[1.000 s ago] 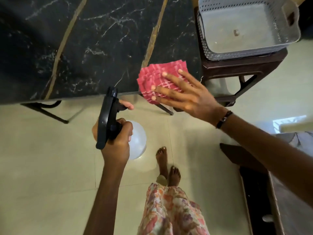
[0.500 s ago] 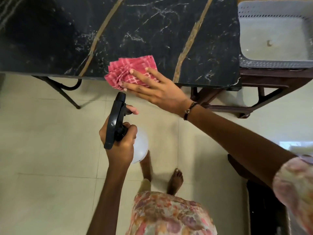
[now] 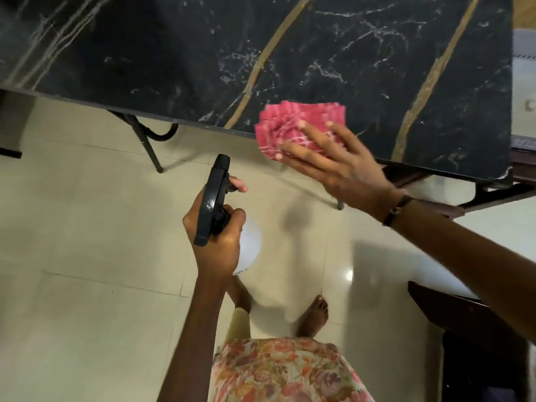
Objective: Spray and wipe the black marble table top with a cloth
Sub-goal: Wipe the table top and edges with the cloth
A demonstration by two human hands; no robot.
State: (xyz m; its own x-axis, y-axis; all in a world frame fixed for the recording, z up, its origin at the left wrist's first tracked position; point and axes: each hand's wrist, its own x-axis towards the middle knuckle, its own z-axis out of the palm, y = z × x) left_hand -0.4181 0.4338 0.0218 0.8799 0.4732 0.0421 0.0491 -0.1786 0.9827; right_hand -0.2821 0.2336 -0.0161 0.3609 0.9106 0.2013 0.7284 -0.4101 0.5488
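The black marble table top (image 3: pixel 203 53), veined white and gold, fills the upper part of the head view. A folded pink cloth (image 3: pixel 301 123) lies at its near edge, partly hanging over. My right hand (image 3: pixel 339 163) presses flat on the cloth with straight, spread fingers. Below the table edge, over the floor, my left hand (image 3: pixel 217 236) grips a spray bottle (image 3: pixel 213 198) with a black trigger head and a white body, forefinger on the trigger. The bottle's body is mostly hidden behind the hand.
A pale basket (image 3: pixel 523 82) on a dark wooden stool (image 3: pixel 522 169) stands just right of the table. Black metal table legs (image 3: pixel 148 143) reach down to the tiled floor. Dark furniture (image 3: pixel 464 323) sits at the lower right. My bare feet are below.
The cloth and my right hand have slid right along the near table edge. My left hand stays below the edge with the spray bottle. The view has shifted left.
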